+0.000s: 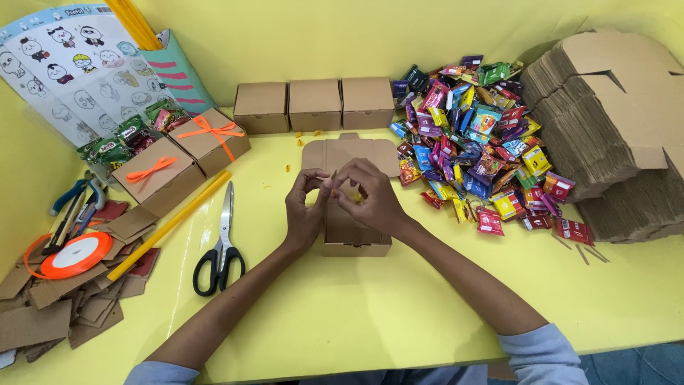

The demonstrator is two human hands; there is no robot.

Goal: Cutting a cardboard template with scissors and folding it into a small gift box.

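Observation:
My left hand (305,211) and my right hand (370,197) meet above a small open cardboard box (356,241) in the middle of the yellow table (370,306). The box lid (348,152) lies flat behind them. Both hands pinch a small yellow-orange piece (340,190) between their fingertips; what it is cannot be made out.
Black-handled scissors (221,249) lie left of the box. Two boxes tied with orange bows (182,158), an orange ribbon spool (75,254) and cardboard scraps sit at left. Three closed boxes (315,104) stand at the back, a candy pile (477,135) and flat box stacks (613,121) at right.

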